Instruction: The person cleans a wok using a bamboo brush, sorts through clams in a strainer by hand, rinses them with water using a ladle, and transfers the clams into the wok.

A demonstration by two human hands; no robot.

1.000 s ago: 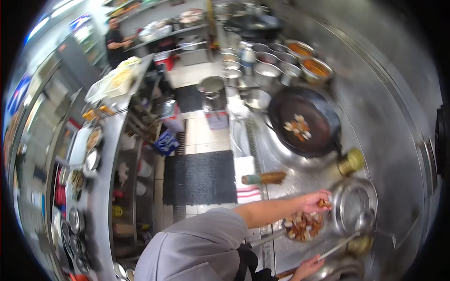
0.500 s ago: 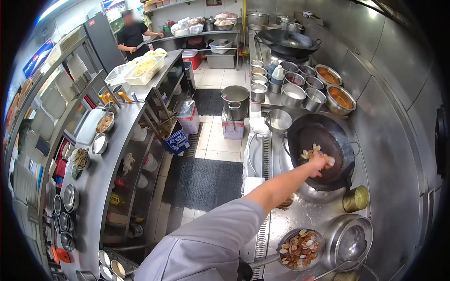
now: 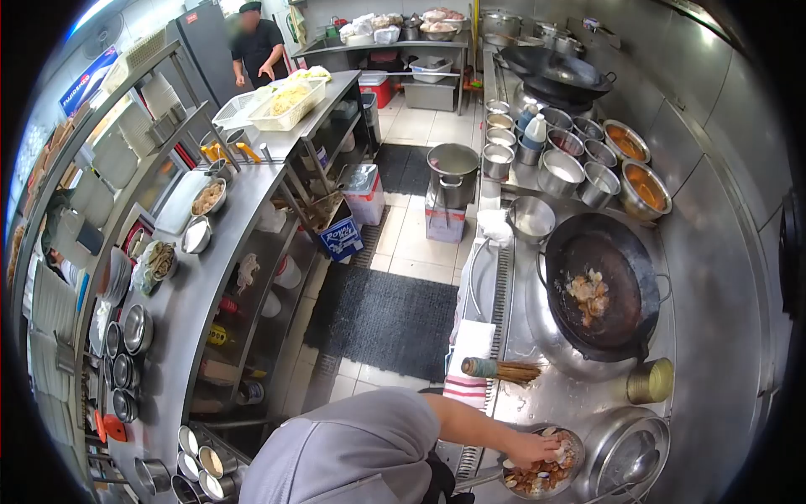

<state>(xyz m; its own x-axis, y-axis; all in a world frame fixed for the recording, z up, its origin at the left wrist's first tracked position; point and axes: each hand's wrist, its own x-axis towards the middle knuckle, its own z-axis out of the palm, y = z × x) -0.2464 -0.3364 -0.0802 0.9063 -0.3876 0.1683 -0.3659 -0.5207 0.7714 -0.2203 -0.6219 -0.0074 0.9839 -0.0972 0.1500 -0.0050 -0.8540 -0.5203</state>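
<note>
My left hand (image 3: 537, 449) reaches down into a round, long-handled metal pan (image 3: 507, 485), its fingers curled on pale, shell-like pieces. More brown and pale pieces (image 3: 537, 480) lie around the fingers. My right hand is out of sight. Up from the pan, a black wok (image 3: 621, 269) sits on the stove with a small heap of pale and orange food (image 3: 589, 296) in it. To the right of the pan stands a round steel pot (image 3: 598, 454) with a ladle (image 3: 642, 466) resting on it.
A bamboo brush (image 3: 504, 370) lies on the steel counter near a tin can (image 3: 651, 382). Several seasoning bowls (image 3: 561, 172) stand beyond the wok. A stockpot (image 3: 453, 175) stands in the aisle. A co-worker (image 3: 259, 50) stands behind the far counter.
My left hand has drawn back from the wok to the pan of pieces. Food now lies in the wok where the hand was. The camera view has shifted.
</note>
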